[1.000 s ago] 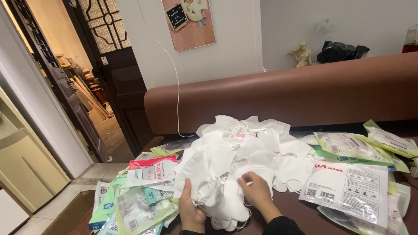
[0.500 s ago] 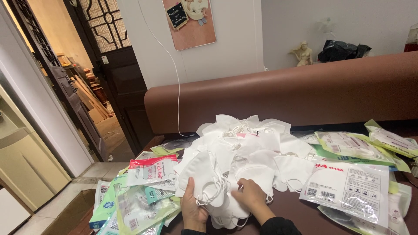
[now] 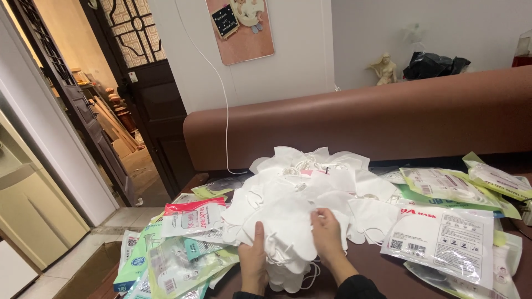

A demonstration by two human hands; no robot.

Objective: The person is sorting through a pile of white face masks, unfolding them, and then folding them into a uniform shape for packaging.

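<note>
A big heap of loose white face masks [image 3: 299,188] with ear loops lies on the dark brown table [image 3: 382,274]. My left hand [image 3: 254,260] grips the left side of a small stack of white masks [image 3: 285,252] at the heap's near edge, thumb upward. My right hand [image 3: 327,235] rests on top of the same stack, fingers curled over a mask. Both wrists come from dark sleeves at the bottom edge.
Flat printed mask packets lie to the left [image 3: 191,221] and to the right [image 3: 443,238] of the heap, some hanging over the table's left edge. A brown padded backrest [image 3: 388,116] runs behind. An open doorway [image 3: 111,127] is at the left.
My right hand has moved left and up over the stack, from the lower right. My left hand has shifted slightly along the stack's left side.
</note>
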